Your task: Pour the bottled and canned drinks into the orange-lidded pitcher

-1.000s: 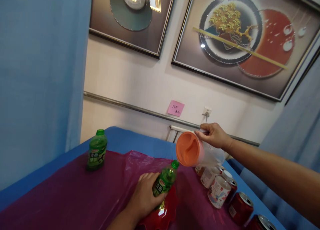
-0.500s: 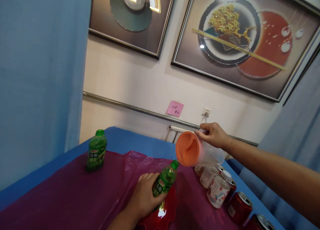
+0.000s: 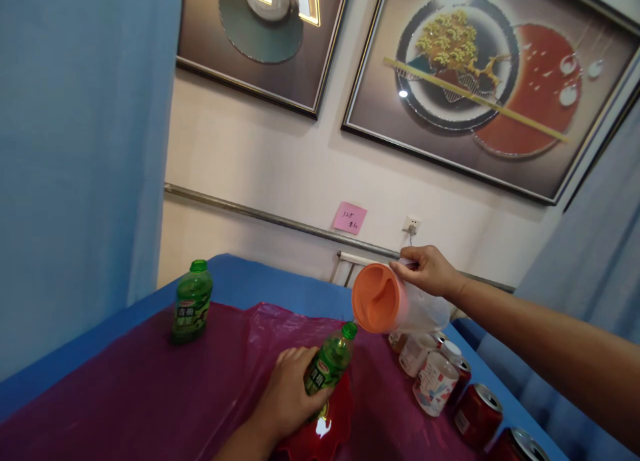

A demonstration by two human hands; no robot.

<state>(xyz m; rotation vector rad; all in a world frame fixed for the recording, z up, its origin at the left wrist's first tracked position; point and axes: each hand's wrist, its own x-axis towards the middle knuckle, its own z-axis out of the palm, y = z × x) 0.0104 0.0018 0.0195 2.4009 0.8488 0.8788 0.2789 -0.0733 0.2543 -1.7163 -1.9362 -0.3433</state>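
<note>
My left hand (image 3: 287, 394) is wrapped round a green bottle (image 3: 330, 362), which leans a little to the right over a red dish (image 3: 333, 424). Its green top is just below and left of the pitcher. Up at the right, my right hand (image 3: 425, 270) grips the handle of a clear pitcher (image 3: 425, 309) with an orange lid (image 3: 376, 298). The pitcher is tipped on its side, lid facing left and toward me. No stream of liquid can be made out between pitcher and bottle.
Another green bottle (image 3: 192, 302) stands at the left on the purple plastic sheet (image 3: 150, 381) over a blue surface (image 3: 270, 281). At the right stand a white-capped bottle (image 3: 436, 383), another small bottle (image 3: 414, 354) and several red cans (image 3: 477, 417). A metal rail (image 3: 275, 219) crosses the wall behind.
</note>
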